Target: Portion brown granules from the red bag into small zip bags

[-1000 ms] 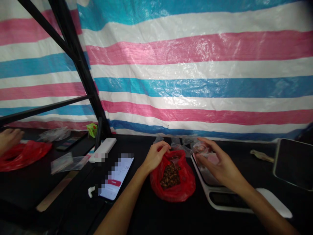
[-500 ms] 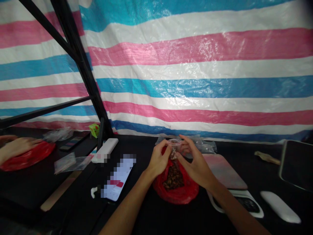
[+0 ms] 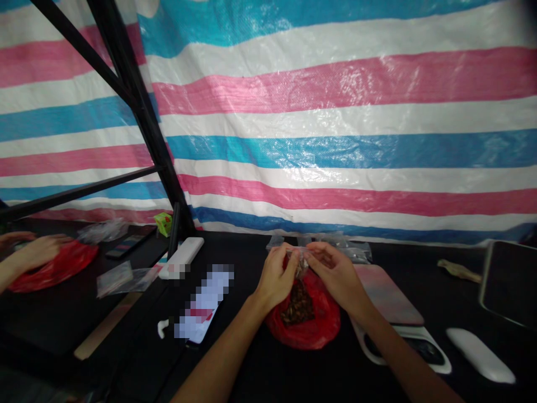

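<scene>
My left hand [image 3: 274,274] and my right hand [image 3: 338,273] meet in front of me, their fingers pinching the top of a small clear plastic bag [image 3: 301,264]. Its lower part is mostly hidden by my fingers. Directly below my hands lies a red plastic bag [image 3: 323,322], open at the top and holding dark brown food pieces [image 3: 297,305]. I cannot tell whether some pieces are inside the clear bag. To the right of my right wrist stands a white digital scale [image 3: 388,294] with a pinkish shiny top.
A phone [image 3: 205,302] and a white power bank [image 3: 182,257] lie left of my hands. Clear bags [image 3: 335,243] lie behind them. At far left, a co-worker's hand [image 3: 42,252] rests on a red bag [image 3: 54,268]. A black metal frame [image 3: 142,112] stands before a striped tarp [image 3: 335,112].
My right hand has moved left from above the scale, bringing the small clear bag over the red bag. Both hands now pinch it closely together. The co-worker's hand has shifted onto the red bag.
</scene>
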Action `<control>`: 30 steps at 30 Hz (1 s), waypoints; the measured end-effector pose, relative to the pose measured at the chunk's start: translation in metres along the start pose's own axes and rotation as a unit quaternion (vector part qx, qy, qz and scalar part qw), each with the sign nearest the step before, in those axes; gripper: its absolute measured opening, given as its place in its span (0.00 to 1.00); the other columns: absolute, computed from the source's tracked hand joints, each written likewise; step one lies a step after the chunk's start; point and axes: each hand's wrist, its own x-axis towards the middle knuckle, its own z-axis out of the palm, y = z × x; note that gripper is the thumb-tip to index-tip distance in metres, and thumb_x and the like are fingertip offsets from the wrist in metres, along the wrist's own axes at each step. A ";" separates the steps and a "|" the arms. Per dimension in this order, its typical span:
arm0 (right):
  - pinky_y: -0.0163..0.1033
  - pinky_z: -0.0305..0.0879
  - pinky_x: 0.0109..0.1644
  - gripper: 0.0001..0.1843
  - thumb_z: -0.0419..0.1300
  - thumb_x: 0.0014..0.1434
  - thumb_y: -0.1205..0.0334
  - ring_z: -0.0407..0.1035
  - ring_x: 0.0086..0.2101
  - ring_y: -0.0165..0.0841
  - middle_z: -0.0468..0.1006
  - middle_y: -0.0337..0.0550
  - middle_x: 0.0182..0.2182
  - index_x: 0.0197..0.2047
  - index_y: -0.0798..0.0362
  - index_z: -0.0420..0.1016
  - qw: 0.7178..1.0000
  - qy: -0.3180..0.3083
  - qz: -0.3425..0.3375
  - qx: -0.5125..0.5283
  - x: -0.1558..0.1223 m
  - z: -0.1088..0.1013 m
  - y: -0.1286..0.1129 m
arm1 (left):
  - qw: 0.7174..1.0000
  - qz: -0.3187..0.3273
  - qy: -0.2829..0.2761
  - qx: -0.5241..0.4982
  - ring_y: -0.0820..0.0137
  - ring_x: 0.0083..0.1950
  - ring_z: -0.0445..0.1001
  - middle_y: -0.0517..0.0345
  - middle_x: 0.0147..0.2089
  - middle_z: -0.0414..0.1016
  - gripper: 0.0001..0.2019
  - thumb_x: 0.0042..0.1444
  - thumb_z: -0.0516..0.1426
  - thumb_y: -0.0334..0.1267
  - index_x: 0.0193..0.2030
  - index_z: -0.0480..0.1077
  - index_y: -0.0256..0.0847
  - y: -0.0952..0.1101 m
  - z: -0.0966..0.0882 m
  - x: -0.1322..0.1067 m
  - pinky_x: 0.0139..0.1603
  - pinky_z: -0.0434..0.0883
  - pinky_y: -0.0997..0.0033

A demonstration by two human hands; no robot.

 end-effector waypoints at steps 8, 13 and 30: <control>0.43 0.75 0.44 0.24 0.74 0.50 0.43 0.78 0.38 0.39 0.85 0.44 0.36 0.43 0.51 0.82 0.997 -0.027 0.057 0.037 -0.003 -0.004 -0.012 | 0.998 -0.027 0.006 -0.049 0.67 0.42 0.75 0.55 0.41 0.77 0.17 0.73 0.47 0.50 0.45 0.71 0.41 -0.003 0.001 -0.002 0.45 0.69 0.68; 0.44 0.75 0.43 0.19 0.71 0.54 0.45 0.78 0.37 0.40 0.84 0.43 0.33 0.40 0.51 0.82 0.997 -0.047 0.064 0.018 -0.004 -0.006 -0.015 | 0.998 -0.046 0.014 -0.050 0.68 0.37 0.75 0.57 0.38 0.78 0.17 0.73 0.47 0.50 0.49 0.70 0.42 -0.002 0.001 -0.002 0.41 0.70 0.69; 0.44 0.74 0.47 0.19 0.68 0.56 0.43 0.78 0.39 0.40 0.84 0.44 0.37 0.40 0.51 0.81 0.999 -0.035 0.010 -0.032 0.001 -0.009 -0.005 | 0.998 -0.049 0.024 -0.038 0.65 0.43 0.76 0.53 0.43 0.78 0.15 0.73 0.48 0.49 0.49 0.70 0.42 -0.009 0.005 -0.005 0.46 0.70 0.67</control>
